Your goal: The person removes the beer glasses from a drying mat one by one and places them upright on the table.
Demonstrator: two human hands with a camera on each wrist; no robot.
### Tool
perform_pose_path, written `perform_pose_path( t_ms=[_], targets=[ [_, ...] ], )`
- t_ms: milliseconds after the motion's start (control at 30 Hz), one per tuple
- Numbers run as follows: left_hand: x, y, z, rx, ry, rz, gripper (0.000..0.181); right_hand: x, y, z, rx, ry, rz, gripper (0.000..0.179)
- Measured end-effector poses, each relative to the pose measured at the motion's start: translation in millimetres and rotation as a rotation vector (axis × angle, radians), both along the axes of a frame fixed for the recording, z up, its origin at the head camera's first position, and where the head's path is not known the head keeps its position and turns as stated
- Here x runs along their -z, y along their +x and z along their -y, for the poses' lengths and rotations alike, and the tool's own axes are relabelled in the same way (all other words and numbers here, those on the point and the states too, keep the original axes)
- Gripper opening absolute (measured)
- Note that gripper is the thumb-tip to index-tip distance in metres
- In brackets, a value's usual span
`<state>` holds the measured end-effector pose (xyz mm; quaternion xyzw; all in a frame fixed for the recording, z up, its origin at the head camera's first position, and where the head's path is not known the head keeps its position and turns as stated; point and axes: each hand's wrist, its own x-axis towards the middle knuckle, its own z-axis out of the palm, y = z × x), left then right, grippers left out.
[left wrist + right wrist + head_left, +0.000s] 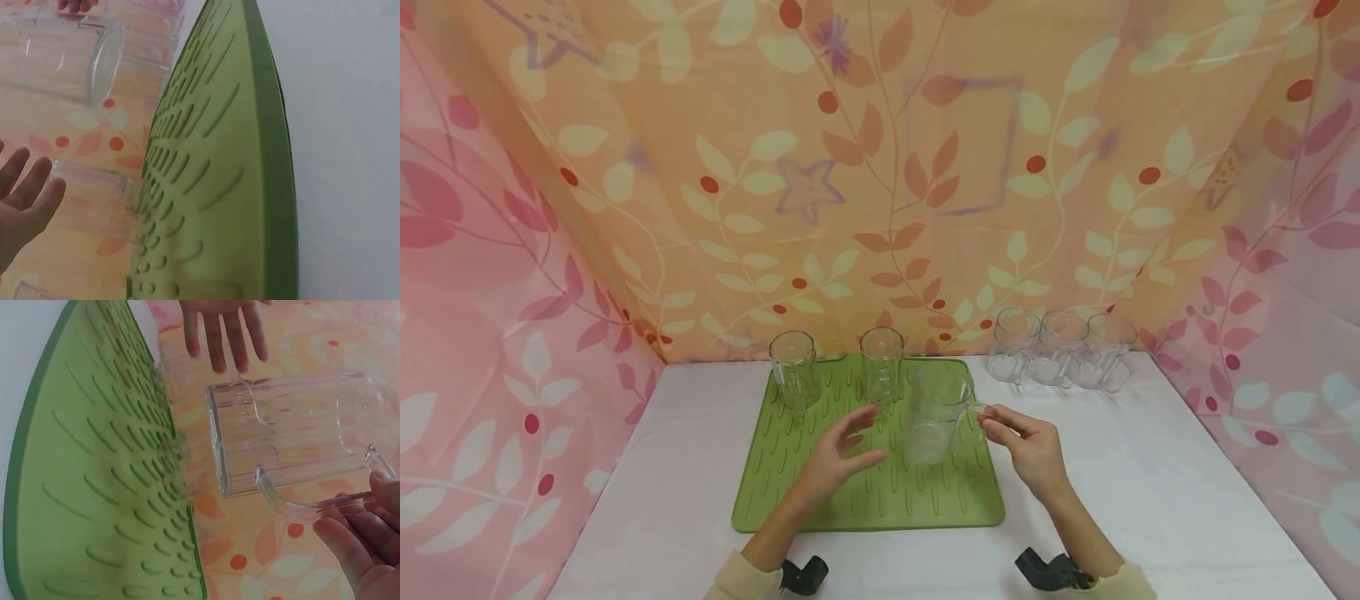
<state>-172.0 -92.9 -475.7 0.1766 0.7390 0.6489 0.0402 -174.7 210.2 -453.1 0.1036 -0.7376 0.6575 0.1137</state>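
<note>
Gripping a glass mug (934, 417) by its handle (292, 505) in the right hand (1032, 450), above the green mat (850, 504) near its right edge, with room beneath. Spreading the left hand (835, 458) wide beside it. Two mugs (882, 367) near the mat's back edge; three mugs (1058, 350) past its back-right corner.

Two mugs (793, 369) stand on the mat (865, 508) (three others (1060, 348) rightward).

A clear glass mug (936, 417), its handle (300, 509) pinched by the right grip (1028, 450), hangs above the green mat (865, 504).
</note>
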Motion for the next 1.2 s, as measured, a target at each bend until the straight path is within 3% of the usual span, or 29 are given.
perform_pose_path(
  t_ms=[667,833,1200],
  targets=[
    [14.6,20.3,56.9,-0.218,-0.136,0.037,0.064,12.0,-3.7,-35.8,0.282,0.002,-0.009,0.028],
    [18.9,24.8,74.7,-0.258,-0.211,0.05,0.069,17.1,-4.9,-44.1,0.358,0.03,-0.063,0.027],
    [21.1,34.2,103.3,-0.343,-0.362,0.075,0.076,25.9,-2.9,-58.1,0.528,0.124,-0.083,0.022]
  ],
)
